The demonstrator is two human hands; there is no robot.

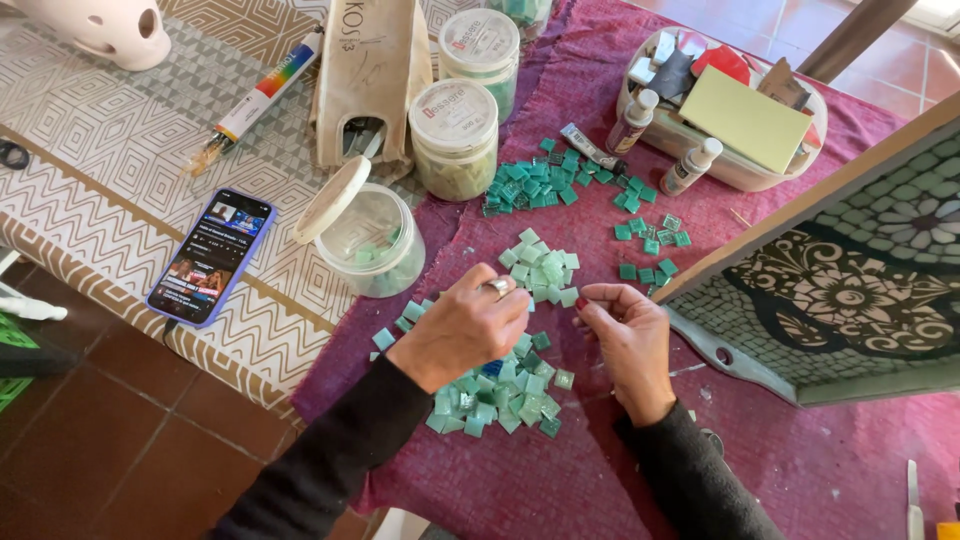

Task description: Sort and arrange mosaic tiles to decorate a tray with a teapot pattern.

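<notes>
My left hand [462, 328], with a ring on one finger, rests knuckles-up over a heap of pale green square mosaic tiles [500, 398], fingertips at a smaller pale pile [542, 270]. My right hand [628, 340] is beside it, its fingers curled and pinched together near that pile; whether a tile is between them is hidden. A pile of darker green tiles [535, 183] lies farther back on the purple cloth [560, 480].
An open clear jar [372, 245] with its lid tilted, two lidded jars [453, 135], a phone [212, 255], a tub of tools and glue bottles [735, 120], a mosaic panel [850, 270] at right, and a patterned tablecloth [90, 150] at left.
</notes>
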